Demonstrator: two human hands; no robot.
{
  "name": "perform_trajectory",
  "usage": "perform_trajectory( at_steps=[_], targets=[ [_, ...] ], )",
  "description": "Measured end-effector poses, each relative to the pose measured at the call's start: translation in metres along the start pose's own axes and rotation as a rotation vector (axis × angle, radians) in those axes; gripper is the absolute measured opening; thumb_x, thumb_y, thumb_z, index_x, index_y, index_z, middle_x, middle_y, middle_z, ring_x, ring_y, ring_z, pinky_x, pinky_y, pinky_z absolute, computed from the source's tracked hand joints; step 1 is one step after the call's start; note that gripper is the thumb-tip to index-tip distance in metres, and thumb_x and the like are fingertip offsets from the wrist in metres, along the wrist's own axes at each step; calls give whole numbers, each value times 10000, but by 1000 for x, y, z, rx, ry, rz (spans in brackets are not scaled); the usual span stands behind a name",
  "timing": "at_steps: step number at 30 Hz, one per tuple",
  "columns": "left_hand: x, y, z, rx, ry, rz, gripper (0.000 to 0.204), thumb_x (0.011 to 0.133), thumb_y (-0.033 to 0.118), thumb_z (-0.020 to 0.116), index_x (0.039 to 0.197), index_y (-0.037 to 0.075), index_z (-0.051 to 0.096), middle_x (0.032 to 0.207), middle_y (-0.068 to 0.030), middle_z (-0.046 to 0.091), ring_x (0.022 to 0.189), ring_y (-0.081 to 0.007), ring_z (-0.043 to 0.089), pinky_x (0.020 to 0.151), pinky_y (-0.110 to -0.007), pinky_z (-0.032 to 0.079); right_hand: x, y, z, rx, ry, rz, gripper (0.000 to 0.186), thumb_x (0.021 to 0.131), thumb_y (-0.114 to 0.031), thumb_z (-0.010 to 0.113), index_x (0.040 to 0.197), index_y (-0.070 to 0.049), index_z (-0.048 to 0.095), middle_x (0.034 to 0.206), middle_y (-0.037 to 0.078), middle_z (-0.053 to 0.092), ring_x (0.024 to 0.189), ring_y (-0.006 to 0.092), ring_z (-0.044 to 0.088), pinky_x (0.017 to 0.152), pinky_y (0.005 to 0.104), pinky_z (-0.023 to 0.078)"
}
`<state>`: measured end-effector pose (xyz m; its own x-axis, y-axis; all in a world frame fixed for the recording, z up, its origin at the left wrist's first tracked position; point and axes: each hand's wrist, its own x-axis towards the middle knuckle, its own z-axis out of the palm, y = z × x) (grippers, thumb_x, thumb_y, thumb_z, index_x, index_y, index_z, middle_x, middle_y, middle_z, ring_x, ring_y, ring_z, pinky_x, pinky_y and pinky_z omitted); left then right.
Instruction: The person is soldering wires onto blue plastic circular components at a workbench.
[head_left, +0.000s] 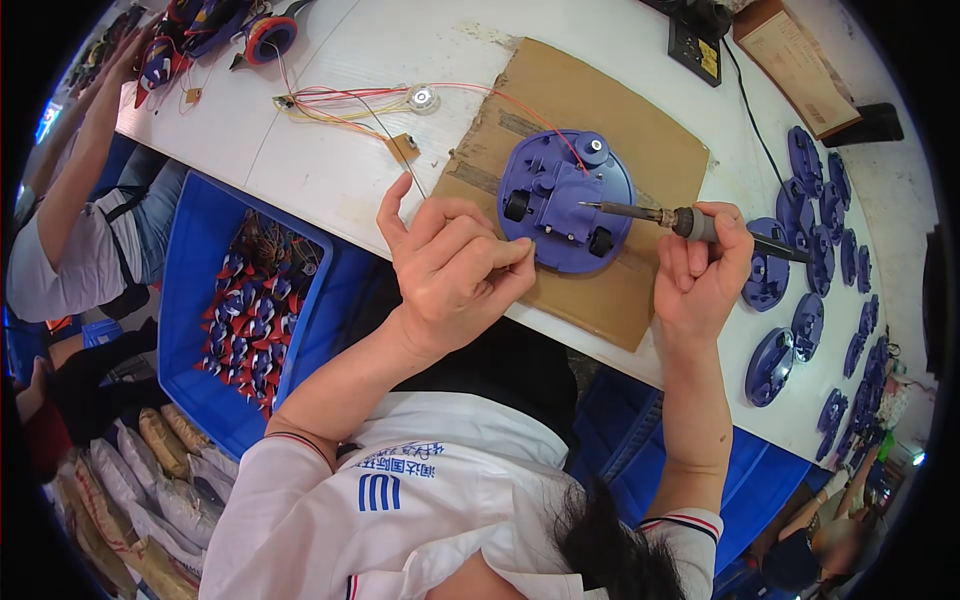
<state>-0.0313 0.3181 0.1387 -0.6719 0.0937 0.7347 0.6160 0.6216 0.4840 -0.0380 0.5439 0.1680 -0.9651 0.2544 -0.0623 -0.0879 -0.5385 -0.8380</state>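
A round purple plastic base [568, 205] with two black wheels rests on a flat cardboard sheet [612, 285]. My right hand [700, 270] grips a soldering iron [690, 222], its metal tip pointing left over the middle of the base. At the base's lower left edge, my left hand [450, 265] has thumb and index finger pinched together; what they hold is hidden. A thin grey wire [385, 130] runs down from the upper left to this hand. A red wire [515, 103] leads from the base to a small round silver part [423, 99] and a bundle of coloured wires [325, 98].
Several purple bases [770, 365] lie along the right of the white table [330, 150]. A blue bin [182, 330] of red and blue parts stands at left, near another person's arm [75, 190]. An open cardboard box [795, 65] and black stand [695, 45] sit at the back.
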Motion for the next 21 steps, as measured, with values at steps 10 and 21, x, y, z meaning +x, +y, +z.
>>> perform_trajectory(
  at_steps=[10,21],
  targets=[
    [5,3,-5,27,-57,-52,215,594,47,793,688,145,627,647,20,533,731,-186,569,1062,-484,262,1,-2,6,64,105,30,156,931,-160,496,830,-47,536,529,-12,368,404,67,244,368,226,214],
    [17,14,-11,79,-225,-104,776,553,293,885,1222,109,539,1145,-114,537,1114,-295,500,1047,-524,250,3,-5,-2,120,139,54,191,941,-195,518,828,-47,560,522,-19,359,399,73,246,371,236,229]
  ],
)
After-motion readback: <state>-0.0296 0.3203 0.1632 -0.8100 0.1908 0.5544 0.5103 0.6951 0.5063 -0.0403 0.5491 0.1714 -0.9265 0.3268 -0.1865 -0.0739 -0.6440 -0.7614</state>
